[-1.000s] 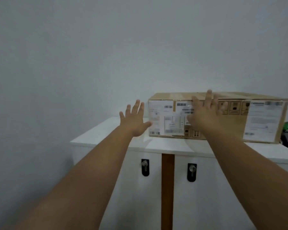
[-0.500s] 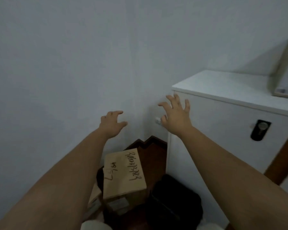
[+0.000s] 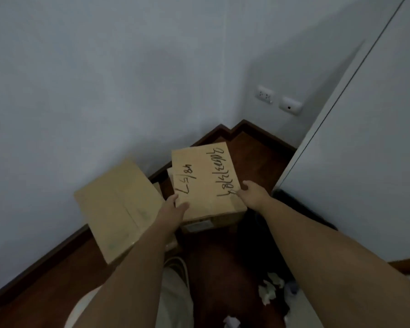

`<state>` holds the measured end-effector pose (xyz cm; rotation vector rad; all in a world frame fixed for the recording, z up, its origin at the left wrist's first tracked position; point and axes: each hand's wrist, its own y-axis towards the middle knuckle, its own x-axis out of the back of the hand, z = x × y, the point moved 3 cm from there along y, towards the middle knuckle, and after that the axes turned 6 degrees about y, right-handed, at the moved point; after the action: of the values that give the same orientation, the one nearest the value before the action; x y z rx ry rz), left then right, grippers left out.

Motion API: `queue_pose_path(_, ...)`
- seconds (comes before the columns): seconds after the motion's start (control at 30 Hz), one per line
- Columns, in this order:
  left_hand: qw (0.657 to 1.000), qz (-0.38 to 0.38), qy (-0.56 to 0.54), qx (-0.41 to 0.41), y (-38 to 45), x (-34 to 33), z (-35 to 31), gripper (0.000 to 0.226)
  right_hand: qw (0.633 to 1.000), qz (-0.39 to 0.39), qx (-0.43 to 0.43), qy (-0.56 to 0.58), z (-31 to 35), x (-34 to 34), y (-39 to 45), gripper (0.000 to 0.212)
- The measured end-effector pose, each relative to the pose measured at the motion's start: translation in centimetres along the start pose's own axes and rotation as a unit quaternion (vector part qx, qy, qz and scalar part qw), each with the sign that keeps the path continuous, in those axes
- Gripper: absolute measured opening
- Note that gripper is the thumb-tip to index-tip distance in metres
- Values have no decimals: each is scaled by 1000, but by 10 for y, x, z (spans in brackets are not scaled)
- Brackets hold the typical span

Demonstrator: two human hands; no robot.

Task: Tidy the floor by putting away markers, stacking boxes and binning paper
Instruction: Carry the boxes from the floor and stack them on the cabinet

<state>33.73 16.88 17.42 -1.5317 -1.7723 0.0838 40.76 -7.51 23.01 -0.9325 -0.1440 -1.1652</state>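
**boxstacker:** Two or three crumpled paper scraps [image 3: 268, 293] lie nearest us on the dark wood floor [image 3: 211, 268], not binned yet. Further out, our left hand [image 3: 173, 210] sits on the near left corner of the scribbled box [image 3: 205, 178], fingers spread loose over the lid edge, thumb on top. Our right hand [image 3: 251, 194] curls around the near right corner, fingers out of sight down the side.

**tidyguy:** So we're gripping it?

**boxstacker:** Touching both corners, can't tell if it's a firm squeeze yet. We'd slide both palms lower on the sides before lifting, keep it level, since it seems to rest on another carton below. Plain box [image 3: 118, 209] leans just to its left against the wall [image 3: 104, 79]. White cabinet [image 3: 365, 162] stands to the right, with something dark at its foot, maybe a bin.
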Motion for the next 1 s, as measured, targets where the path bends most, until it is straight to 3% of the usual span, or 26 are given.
queue_pose_path(0.13, 998, 39, -38, 32, 6, -24, 35, 54, 986, -17, -89, 137, -22, -42, 23, 63)
queue_pose_path(0.3, 982, 54, -154, 91, 15, -38, 52, 64, 945, -30, -179, 272, -76, -82, 76, 109)
queue_pose_path(0.4, 973, -7, -198, 115, 18, -37, 42, 58, 930, -86, -204, 294, -55, -76, 63, 91)
queue_pose_path(0.47, 969, -65, -205, 119, 20, -35, 31, 73, 934, -138, -196, 266, -36, -67, 55, 79)
queue_pose_path(0.57, 962, -112, -232, 93, 24, -28, 12, 99, 912, -174, -153, 339, -20, -54, 52, 63)
queue_pose_path(0.7, 957, -132, -244, 87, 8, -13, -14, 82, 892, -140, -109, 417, 3, -35, 38, 57)
queue_pose_path(0.83, 937, -130, -319, 47, -24, -1, -39, 76, 899, -145, -38, 412, 36, -3, -4, 59)
queue_pose_path(1.0, 900, -175, -392, -73, -77, 41, -113, 74, 879, -159, 98, 439, 94, 58, -77, 70)
